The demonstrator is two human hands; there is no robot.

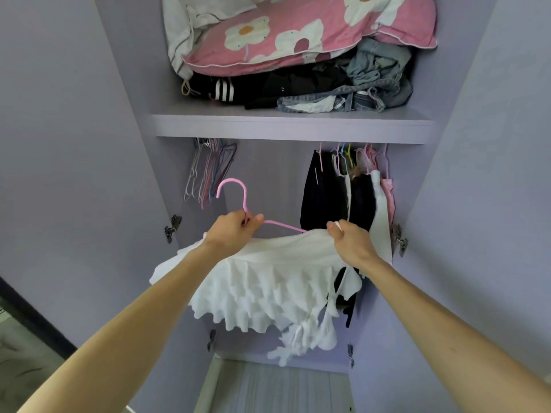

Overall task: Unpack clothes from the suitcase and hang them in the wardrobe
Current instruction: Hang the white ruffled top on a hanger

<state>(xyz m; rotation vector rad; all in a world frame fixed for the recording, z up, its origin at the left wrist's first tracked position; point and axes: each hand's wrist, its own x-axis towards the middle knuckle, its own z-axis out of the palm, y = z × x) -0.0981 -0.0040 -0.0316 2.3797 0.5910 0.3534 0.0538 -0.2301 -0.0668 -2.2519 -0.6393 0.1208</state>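
Left hand [235,231] grips pink hanger [231,180], right hand [351,242] pinches white garment [268,281] draped between them.

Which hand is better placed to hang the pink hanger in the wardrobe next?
Left, probably. The left hand grips the pink hanger just below its hook, so it can lift it; the right hand only pinches the white garment.

White ruffled garment [268,281] draped on pink hanger [235,192], held before open lilac wardrobe [292,126].
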